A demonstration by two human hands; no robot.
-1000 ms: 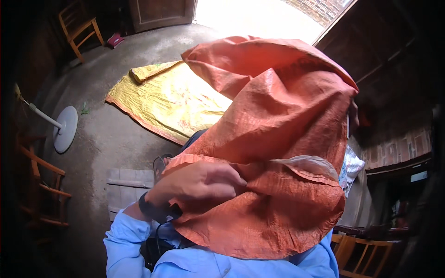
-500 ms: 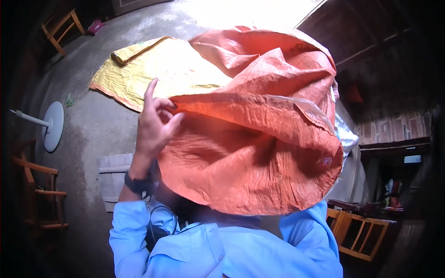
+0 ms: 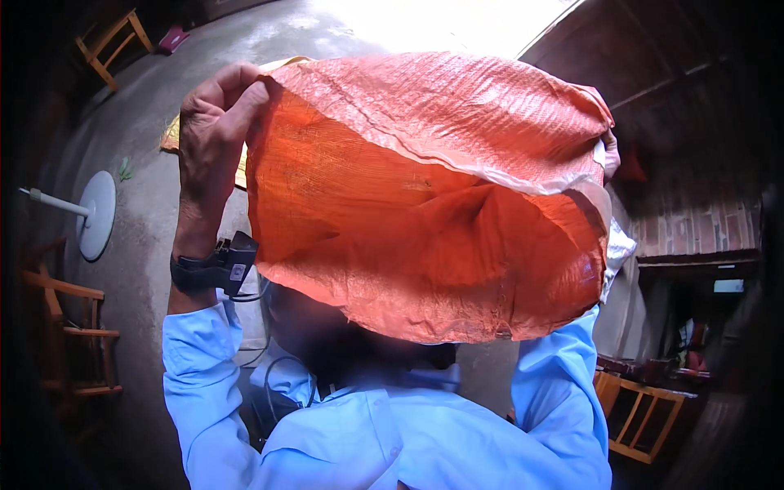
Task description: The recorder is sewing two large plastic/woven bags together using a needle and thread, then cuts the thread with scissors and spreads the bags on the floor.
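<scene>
A large red-orange woven sack [image 3: 408, 237] is spread wide in front of my chest, its mouth stretched apart so that the darker inside shows. At its upper left corner my left hand [image 3: 214, 122] pinches the rim between thumb and fingers; a black band with a small device circles that wrist. My right hand [image 3: 611, 153] grips the rim at the far right, mostly hidden behind the sack, with only a few fingers showing. Behind the sack, a yellow woven sack [image 3: 171, 135] lies on the floor, largely covered from sight.
A round white base with a pole [image 3: 98, 216] stands on the concrete floor [image 3: 147, 175] at left. Wooden chairs [image 3: 82, 331] are at left, far left and lower right [image 3: 641, 416]. A silvery-white crumpled sheet or bag [image 3: 618, 253] shows beside the sack's right edge.
My left hand has moved up and left and now pinches the red sack's rim. The mouth has been pulled wider, and the sack now hides most of the yellow one.
</scene>
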